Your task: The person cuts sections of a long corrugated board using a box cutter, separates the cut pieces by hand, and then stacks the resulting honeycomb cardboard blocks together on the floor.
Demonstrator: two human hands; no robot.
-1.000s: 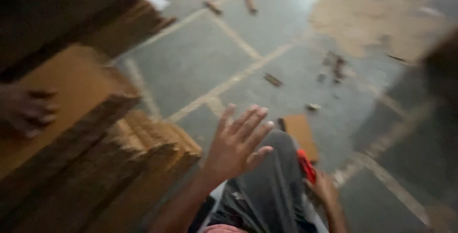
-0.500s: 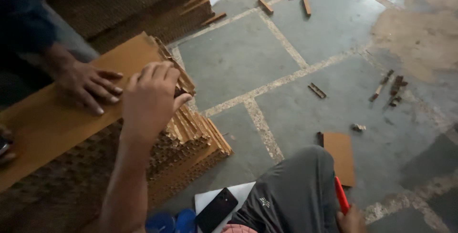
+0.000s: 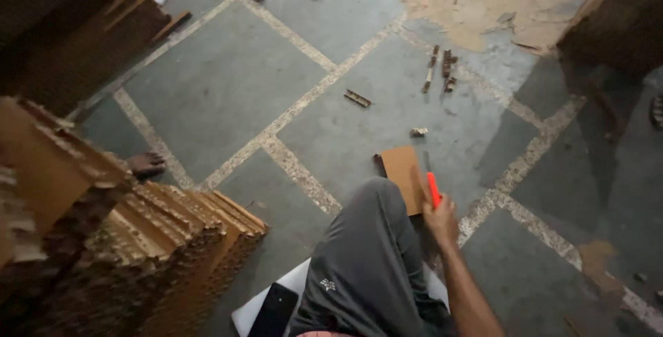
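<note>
My right hand (image 3: 440,218) rests low beside my grey-trousered knee (image 3: 369,240) and is closed around a red-handled cutter (image 3: 432,186) whose tip points at a small brown cardboard piece (image 3: 403,177) lying on the floor. My left hand is out of view. A tall stack of corrugated cardboard sheets (image 3: 138,240) stands at my left, its upper sheets lifted and blurred close to the camera.
Another person's bare foot (image 3: 145,164) shows behind the stack. A black phone (image 3: 275,309) lies on a white sheet (image 3: 248,309) by my leg. Cardboard scraps (image 3: 439,68) dot the grey tiled floor. More cardboard piles (image 3: 76,26) stand far left and at the far right (image 3: 615,19).
The view has swung right, away from the stack. My left hand and the other person's hand on the top sheet have left the view. My right hand with the cutter is now plainly seen.
</note>
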